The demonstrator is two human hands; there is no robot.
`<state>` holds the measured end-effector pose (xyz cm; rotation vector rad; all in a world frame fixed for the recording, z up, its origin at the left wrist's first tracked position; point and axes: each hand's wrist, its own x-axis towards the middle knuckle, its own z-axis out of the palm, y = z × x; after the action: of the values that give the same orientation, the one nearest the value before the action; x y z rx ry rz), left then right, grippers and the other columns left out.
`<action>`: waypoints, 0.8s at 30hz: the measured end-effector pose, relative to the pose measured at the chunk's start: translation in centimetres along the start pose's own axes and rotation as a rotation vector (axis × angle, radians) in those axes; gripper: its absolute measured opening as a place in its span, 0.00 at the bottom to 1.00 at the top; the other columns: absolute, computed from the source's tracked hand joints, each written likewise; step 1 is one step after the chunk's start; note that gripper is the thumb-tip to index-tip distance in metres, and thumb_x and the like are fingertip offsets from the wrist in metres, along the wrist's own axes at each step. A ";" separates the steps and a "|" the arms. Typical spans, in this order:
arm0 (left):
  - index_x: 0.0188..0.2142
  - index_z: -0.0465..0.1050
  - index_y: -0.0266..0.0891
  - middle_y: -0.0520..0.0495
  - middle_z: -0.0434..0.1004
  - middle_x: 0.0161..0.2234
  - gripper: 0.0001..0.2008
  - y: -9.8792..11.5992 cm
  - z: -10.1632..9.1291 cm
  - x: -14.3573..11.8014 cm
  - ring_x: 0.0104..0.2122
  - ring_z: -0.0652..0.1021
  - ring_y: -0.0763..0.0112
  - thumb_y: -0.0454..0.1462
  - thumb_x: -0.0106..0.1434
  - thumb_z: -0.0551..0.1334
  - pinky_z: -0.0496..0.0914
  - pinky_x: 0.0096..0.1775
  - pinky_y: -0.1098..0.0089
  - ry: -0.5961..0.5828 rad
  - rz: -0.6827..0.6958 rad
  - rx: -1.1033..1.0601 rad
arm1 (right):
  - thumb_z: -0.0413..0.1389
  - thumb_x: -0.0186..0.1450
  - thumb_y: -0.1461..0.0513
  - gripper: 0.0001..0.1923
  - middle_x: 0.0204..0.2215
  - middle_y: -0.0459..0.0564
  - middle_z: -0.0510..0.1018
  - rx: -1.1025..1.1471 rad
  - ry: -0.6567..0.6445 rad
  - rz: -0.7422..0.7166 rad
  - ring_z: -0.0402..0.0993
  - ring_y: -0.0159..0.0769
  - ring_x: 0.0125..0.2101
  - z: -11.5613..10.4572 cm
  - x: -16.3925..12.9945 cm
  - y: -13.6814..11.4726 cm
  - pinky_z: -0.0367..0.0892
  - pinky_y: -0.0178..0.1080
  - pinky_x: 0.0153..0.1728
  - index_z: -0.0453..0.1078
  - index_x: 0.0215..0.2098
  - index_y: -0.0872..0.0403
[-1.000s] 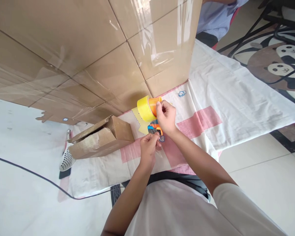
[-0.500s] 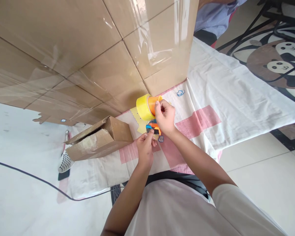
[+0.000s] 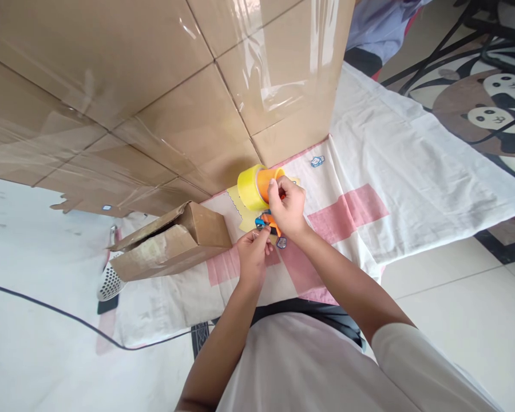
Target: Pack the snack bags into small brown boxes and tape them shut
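Observation:
An orange tape dispenser [image 3: 276,228] with a blue front end carries a wide roll of yellow packing tape [image 3: 249,187]. My right hand [image 3: 288,207] is closed around the dispenser on its right side, just beside the roll. At the blue front end, my left hand [image 3: 253,252] is closed in a pinch, thumb on top. A clear glint by that thumb looks like tape film, but how much of it lies between the fingers is hidden. Both hands are above the pink and white cloth [image 3: 343,214], close to a stack of taped cardboard boxes [image 3: 189,126].
Left of my hands lies a small worn carton [image 3: 171,246] with its flap partly raised. A white perforated object [image 3: 110,283] pokes out behind it. A black cable [image 3: 60,312] runs across the lower left. Part of another person in light blue clothing [image 3: 375,28] shows at the top right.
The blue front end has tilted slightly under my left fingers. Both hands keep almost the same place, and the view has shifted a little.

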<state>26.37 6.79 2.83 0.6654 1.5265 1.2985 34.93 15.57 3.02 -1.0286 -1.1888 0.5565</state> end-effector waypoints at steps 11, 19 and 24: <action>0.13 0.62 0.40 0.56 0.60 0.10 0.23 -0.2 0.0 0.2 0.14 0.67 0.77 0.44 0.51 0.73 0.62 0.23 0.73 -0.100 -0.082 0.050 | 0.48 0.73 0.53 0.22 0.18 0.40 0.58 -0.062 -0.016 0.024 0.53 0.27 0.21 0.1 -0.3 0.6 0.54 0.36 0.27 0.52 0.23 0.51; 0.17 0.66 0.39 0.54 0.65 0.13 0.23 -1.3 0.1 -1.4 0.17 0.67 0.78 0.50 0.54 0.72 0.65 0.25 0.73 -0.087 -0.091 0.004 | 0.48 0.73 0.49 0.24 0.18 0.40 0.55 -0.015 0.048 0.124 0.51 0.27 0.22 0.1 0.2 0.5 0.52 0.36 0.26 0.51 0.22 0.51; 0.24 0.73 0.37 0.52 0.72 0.20 0.21 -1.2 -0.9 -2.0 0.18 0.68 0.78 0.53 0.56 0.71 0.65 0.24 0.73 -0.190 -0.110 -0.029 | 0.49 0.72 0.48 0.26 0.19 0.40 0.53 -0.004 0.082 0.176 0.50 0.27 0.22 -0.4 0.9 0.6 0.49 0.36 0.24 0.49 0.22 0.51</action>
<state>26.51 4.38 2.34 0.6577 1.3678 1.1393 35.69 16.47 2.96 -1.1560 -1.0340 0.6436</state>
